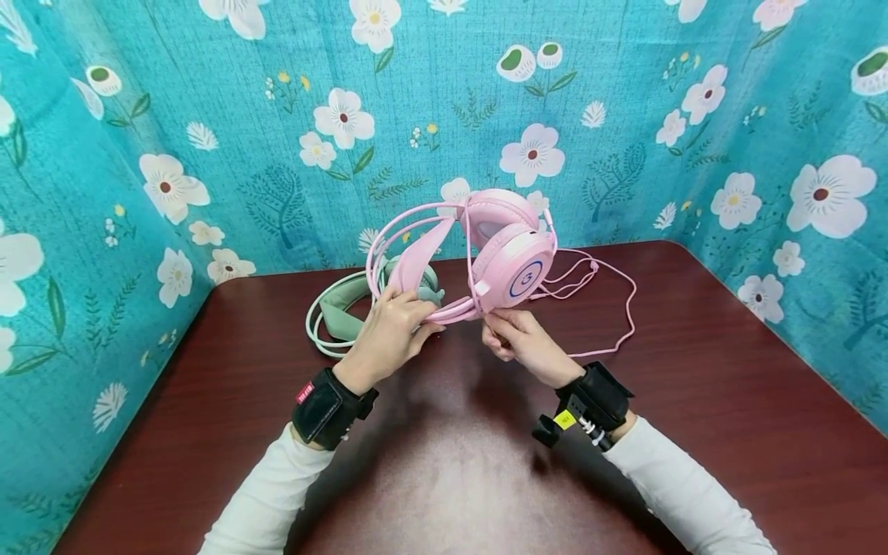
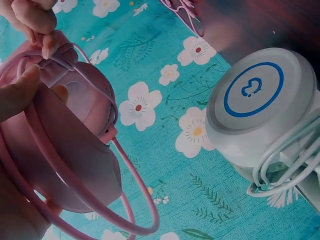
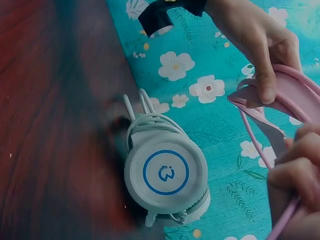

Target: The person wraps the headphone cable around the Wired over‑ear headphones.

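A pink headset [image 1: 516, 266] hangs above the far middle of a dark red table [image 1: 721, 362], held up between two hands as I watch from my remote post. The left hand [image 1: 388, 331] grips the headband, thumb pressed along its slim tubes and padded strap. Just to its right, the right hand [image 1: 523, 343] curls round the pink cable [image 1: 597, 354], close beneath the nearer ear cup; the two hands stand a little apart. Exactly where the right fingertips meet the cord I cannot quite tell, as knuckles cover the spot. A strand wraps crosswise over the headset, and a loose loop trails off to the right.

I judge the load light but lopsided, with most of the weight in the cups at the right. The tubes look springy, the strap soft, the cup shells smooth and perhaps slippery, the cord limp and quick to snag. The headband seems the surest hold, with a second grip under the cups if they swing; I would spare the cable and its joint at the cup any hard pull. Behind the left hand, toward the far side, a green headset [image 1: 340, 320] rests on the table.
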The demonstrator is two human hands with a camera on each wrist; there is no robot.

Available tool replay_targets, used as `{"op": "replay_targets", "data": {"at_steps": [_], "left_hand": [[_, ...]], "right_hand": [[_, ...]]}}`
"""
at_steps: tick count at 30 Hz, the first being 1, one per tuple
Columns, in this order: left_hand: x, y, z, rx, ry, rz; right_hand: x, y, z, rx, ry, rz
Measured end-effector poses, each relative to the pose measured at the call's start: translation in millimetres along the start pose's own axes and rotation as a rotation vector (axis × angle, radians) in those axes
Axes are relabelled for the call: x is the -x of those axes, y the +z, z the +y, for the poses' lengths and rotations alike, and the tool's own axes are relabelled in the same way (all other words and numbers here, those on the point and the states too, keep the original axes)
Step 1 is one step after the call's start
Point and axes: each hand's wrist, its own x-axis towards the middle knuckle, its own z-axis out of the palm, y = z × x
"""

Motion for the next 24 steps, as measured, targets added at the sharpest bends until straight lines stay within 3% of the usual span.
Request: {"op": "replay_targets", "data": {"at_steps": [11, 19, 24], "left_hand": [[0.4, -0.3, -0.5, -0.03, -0.022, -0.017], [4.0, -0.5, -1.2, -0.034, -0.01, -0.026], [3.4, -1.8, -1.7, -0.038, -0.005, -0.035]], "right_hand": [[3, -7, -19, 0.42, -0.064, -0.111], [5, -12, -43, 0.616, -0.116, -0.25], [3, -11, -56, 0.762, -0.171, -0.251]]}}
